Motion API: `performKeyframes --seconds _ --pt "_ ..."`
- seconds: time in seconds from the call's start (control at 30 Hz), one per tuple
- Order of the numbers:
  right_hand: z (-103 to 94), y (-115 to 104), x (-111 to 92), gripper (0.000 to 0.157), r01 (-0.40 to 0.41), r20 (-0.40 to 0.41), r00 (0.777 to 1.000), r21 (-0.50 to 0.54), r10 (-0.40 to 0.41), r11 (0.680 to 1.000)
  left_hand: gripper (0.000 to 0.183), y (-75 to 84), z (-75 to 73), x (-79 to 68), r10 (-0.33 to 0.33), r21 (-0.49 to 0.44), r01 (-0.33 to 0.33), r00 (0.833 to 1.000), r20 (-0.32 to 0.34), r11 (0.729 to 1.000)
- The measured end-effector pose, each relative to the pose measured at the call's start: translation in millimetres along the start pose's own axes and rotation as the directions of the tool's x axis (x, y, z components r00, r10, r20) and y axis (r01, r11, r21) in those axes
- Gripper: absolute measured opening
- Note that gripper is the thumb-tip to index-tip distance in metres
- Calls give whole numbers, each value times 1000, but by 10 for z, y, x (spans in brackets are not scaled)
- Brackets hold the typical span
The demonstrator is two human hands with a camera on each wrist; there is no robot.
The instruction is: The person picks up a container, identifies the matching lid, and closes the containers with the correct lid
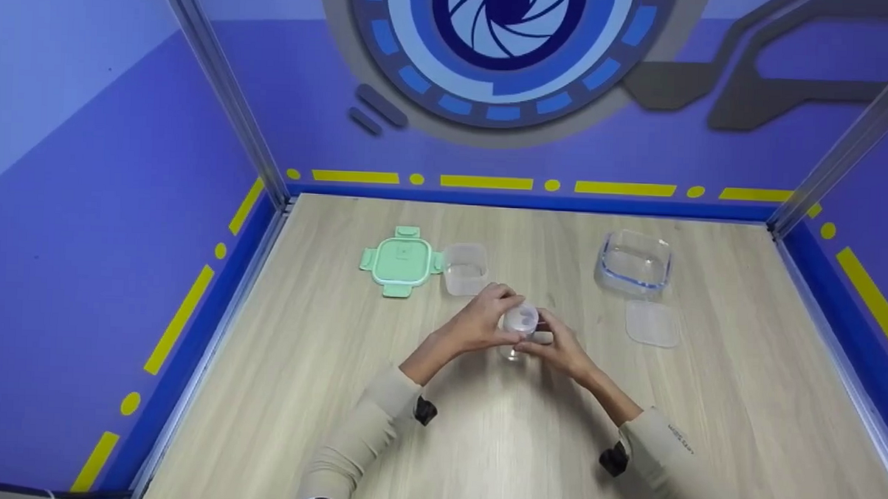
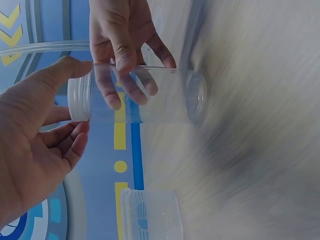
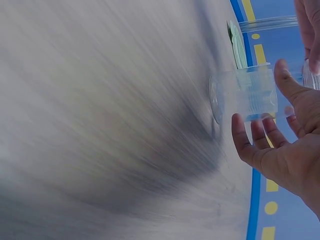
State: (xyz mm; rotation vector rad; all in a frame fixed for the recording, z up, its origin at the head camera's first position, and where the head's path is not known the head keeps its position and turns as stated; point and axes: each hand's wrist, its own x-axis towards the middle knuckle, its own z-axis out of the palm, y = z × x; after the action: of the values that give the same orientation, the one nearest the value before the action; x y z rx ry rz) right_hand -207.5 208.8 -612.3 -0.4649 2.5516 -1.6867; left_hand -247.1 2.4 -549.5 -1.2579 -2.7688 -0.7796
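Observation:
A clear cylindrical jar (image 2: 167,107) stands upright on the wooden table in front of the person. Its translucent screw lid (image 1: 520,318) sits on the mouth. My left hand (image 1: 484,319) holds that lid from above, thumb on one side and fingertips on the other in the left wrist view. Lower down, my right hand (image 1: 561,349) grips the jar's body, its thumb and fingers curled around the wall. The fingers behind the jar show through the clear plastic. In the right wrist view, the jar's base (image 3: 215,100) is close to the tabletop.
Behind the hands to the left lie a green lid (image 1: 402,261) with side flaps and a small frosted container (image 1: 475,286). To the right stand a clear container (image 1: 633,284) with a bluish rim and a flat translucent lid (image 1: 652,323). Blue panels (image 1: 272,88) wall the table's back and sides.

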Motion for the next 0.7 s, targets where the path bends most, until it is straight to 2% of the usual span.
performKeyframes --seconds 0.1,0.2,0.4,0.57,0.7 --pt "13 8 3 62 2 -13 1000 9 -2 1000 62 5 15 -14 5 15 -5 1000 -21 1000" --pt "2 8 3 63 -9 -7 1000 27 9 1000 62 3 19 -30 -2 -21 1 999 -37 1000" --pt "-10 3 -20 66 -49 11 999 55 48 997 58 31 32 -106 -99 -136 88 992 -78 987" --pt "-13 1 -28 68 -75 11 997 46 74 996 56 133 73 -124 -218 -209 187 966 -137 960" --pt "3 2 -20 67 -93 -3 996 26 93 995 59 222 127 -88 -285 -187 252 941 -181 950"
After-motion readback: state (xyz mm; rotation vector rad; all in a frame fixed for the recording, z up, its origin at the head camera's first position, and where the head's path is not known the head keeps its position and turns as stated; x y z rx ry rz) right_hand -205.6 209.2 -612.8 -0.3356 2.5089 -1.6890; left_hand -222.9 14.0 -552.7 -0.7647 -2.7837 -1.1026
